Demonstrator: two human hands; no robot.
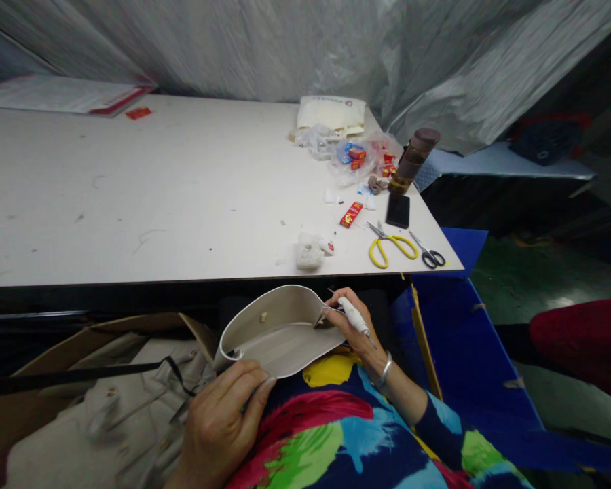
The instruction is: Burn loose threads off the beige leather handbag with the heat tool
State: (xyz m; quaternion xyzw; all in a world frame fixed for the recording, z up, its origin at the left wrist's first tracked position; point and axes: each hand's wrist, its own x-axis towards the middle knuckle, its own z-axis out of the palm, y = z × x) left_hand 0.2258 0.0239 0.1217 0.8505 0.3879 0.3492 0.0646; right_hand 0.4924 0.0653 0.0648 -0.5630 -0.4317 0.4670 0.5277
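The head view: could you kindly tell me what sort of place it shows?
Probably a workshop, perhaps for bags: yellow-handled scissors lie on a long white table, with beige pieces in a cardboard box nearby.

The bottom edge crops the left hand [223, 413] at the wrist. Right of centre, the loose red box [351, 214] has illegibly small print.

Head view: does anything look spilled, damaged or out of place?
No spill or clear damage stands out. The white tabletop looks untidy, though: loose scraps and dark specks dot it, and the yellow-handled scissors lie with handles spread near its front edge.
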